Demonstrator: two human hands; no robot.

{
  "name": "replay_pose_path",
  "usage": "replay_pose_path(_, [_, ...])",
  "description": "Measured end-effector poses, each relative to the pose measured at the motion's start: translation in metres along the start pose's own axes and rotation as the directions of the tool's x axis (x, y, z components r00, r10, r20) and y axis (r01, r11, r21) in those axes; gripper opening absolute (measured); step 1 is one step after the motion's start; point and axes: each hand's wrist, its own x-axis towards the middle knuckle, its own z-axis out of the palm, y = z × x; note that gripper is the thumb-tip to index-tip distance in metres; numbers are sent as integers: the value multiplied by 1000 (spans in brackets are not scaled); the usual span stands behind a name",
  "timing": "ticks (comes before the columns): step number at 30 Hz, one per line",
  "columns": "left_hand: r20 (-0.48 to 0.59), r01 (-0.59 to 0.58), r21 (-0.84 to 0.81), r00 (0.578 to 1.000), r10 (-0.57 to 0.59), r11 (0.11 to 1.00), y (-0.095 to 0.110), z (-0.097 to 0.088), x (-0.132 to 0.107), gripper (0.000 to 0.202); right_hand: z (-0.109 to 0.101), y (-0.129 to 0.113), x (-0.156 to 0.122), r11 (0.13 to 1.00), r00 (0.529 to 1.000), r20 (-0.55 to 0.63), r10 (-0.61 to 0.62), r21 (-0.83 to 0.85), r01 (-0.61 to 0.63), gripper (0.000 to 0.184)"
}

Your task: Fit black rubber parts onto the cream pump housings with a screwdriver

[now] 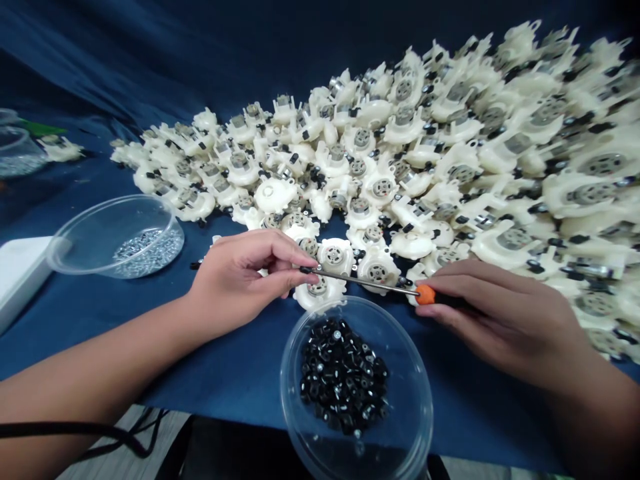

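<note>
My right hand is closed around the handle of a screwdriver with an orange collar, its shaft pointing left. At the shaft's tip, my left hand pinches a small black part between thumb and fingertips; its exact shape is mostly covered. Just below and between the hands stands a clear plastic bowl holding many small black parts with a few screws among them. Cream plastic housings with round motors lie right behind the screwdriver.
A large heap of cream motor housings spreads across the back and right of the blue cloth. On the left are a clear bowl of screws, a white box and another clear container. A black cable hangs at lower left.
</note>
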Motion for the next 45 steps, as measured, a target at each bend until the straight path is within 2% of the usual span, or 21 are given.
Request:
replay_pose_path(4, [-16,20,6,1000,-20,1000,0,-1,2,14,-1,2,4,1000,1000,20,21,7,-22,11])
replay_pose_path(9, [-14,-113,100,993,114,989,-3,-3,6,11,3,2,8,999,999,41,22,32,-24,6])
replay_pose_path(13, [18,-192,167,981,192,967,-7,-6,9,16,4,0,8,1000,1000,-21,10,0,-10,10])
replay_pose_path(18, [-38,-227,287,968,248,931,-8,-10,10,19,5,2,4,997,998,-55,1,-77,-5,11])
replay_pose_path(31, [-51,-256,241,960,276,936,-2,-6,9,20,4,9,1,980,987,-151,48,-182,-75,10])
replay_pose_path(36, [-59,-270,230,955,290,935,0,-5,8,24,9,8,-4,971,962,-250,109,-179,-157,8])
replay_pose_path(40, [-85,-270,261,950,300,927,-1,-6,6,31,12,6,-1,974,964,-254,72,-190,-123,8])
replay_pose_path(45, [-7,-331,270,938,346,904,-1,-10,10,23,10,1,11,991,958,-281,49,-104,-81,17])
